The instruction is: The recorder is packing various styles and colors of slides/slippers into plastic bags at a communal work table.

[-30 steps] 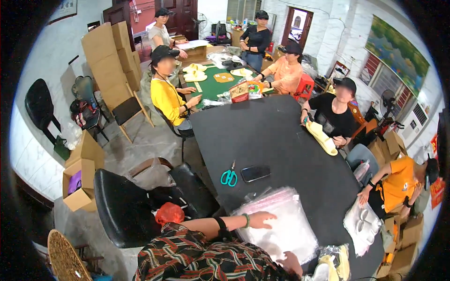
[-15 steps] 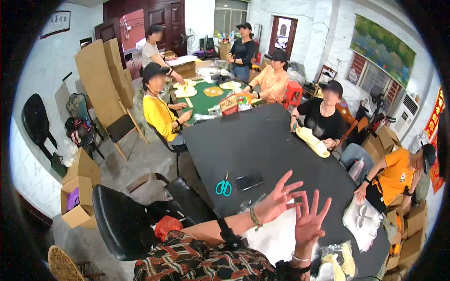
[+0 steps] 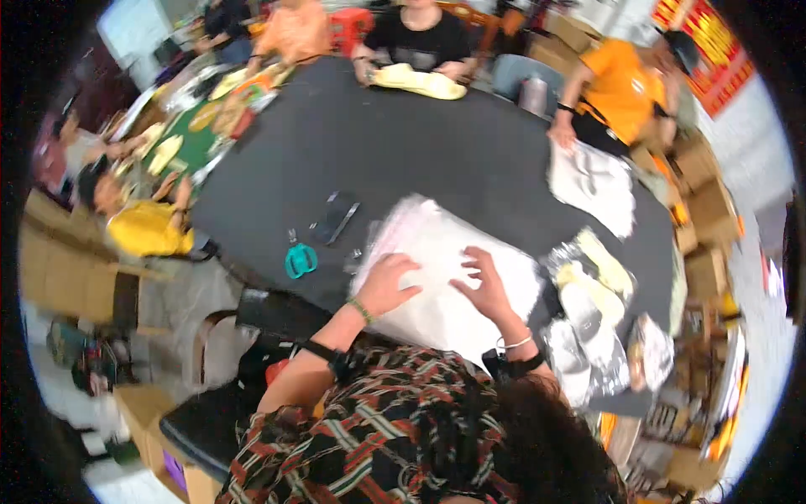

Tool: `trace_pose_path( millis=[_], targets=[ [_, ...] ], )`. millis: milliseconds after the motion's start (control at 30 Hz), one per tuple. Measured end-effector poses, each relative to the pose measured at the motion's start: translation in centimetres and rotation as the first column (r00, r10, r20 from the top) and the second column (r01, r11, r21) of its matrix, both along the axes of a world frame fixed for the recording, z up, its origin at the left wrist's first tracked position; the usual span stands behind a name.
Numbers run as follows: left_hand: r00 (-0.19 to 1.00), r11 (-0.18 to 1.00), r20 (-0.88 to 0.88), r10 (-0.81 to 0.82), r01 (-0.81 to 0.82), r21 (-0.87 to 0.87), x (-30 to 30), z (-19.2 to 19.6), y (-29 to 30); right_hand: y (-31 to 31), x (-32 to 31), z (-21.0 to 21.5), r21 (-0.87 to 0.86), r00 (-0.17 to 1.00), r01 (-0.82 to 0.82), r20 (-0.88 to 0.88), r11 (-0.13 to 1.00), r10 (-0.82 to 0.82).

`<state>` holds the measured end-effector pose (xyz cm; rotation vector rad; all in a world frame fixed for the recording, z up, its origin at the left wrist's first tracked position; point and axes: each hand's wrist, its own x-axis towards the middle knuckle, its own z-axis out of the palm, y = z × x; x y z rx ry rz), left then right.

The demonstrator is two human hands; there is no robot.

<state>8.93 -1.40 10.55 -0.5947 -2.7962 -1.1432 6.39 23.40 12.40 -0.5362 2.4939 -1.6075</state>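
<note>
A white stack of plastic bags or sheets (image 3: 437,239) lies on the dark table in front of me. My left hand (image 3: 388,284) is over its left part, fingers curved and apart, holding nothing. Over its right part, my right hand (image 3: 484,288) is likewise open, with spread fingers and an empty palm. I cannot tell whether either hand touches the white stack. To the left are teal-handled scissors (image 3: 300,260) and a dark phone (image 3: 337,218). Pale yellow slippers (image 3: 598,281) in clear plastic lie to the right, near my right forearm.
Across the dark table (image 3: 403,160), a person in black holds a yellow slipper (image 3: 420,81). A person in orange touches a white bagged bundle (image 3: 592,185) at the right. Others work around a green table (image 3: 180,139). Cardboard boxes (image 3: 705,181) stand along the right side.
My view has tilted down and swung right. Both hands, raised and nearly overlapping before, have come down and apart over the white stack. Both are still open.
</note>
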Motion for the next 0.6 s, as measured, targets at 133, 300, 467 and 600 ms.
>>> trace_pose_path(
  millis=[133,300,467,600],
  targets=[
    [0.967,0.951,0.175,-0.188,0.223,-0.215,0.4,-4.0,2.1,5.9,4.1,-5.4,0.444,0.993,0.025,-0.118,0.896,0.030],
    [0.958,0.838,0.227,-0.178,0.268,-0.476,1.3,-10.7,1.2,8.5,8.3,-11.0,0.730,0.999,0.031,-0.035,0.683,-0.008],
    [0.931,0.786,0.340,-0.129,0.305,-0.538,-0.4,-7.6,4.5,8.8,7.3,-12.7,0.773,0.988,0.037,0.065,0.633,-0.137],
    [0.936,0.759,0.342,-0.082,0.281,-0.588,0.4,-8.0,2.5,13.3,4.9,-10.9,0.248,0.979,0.205,-0.027,0.947,-0.204]
  ],
)
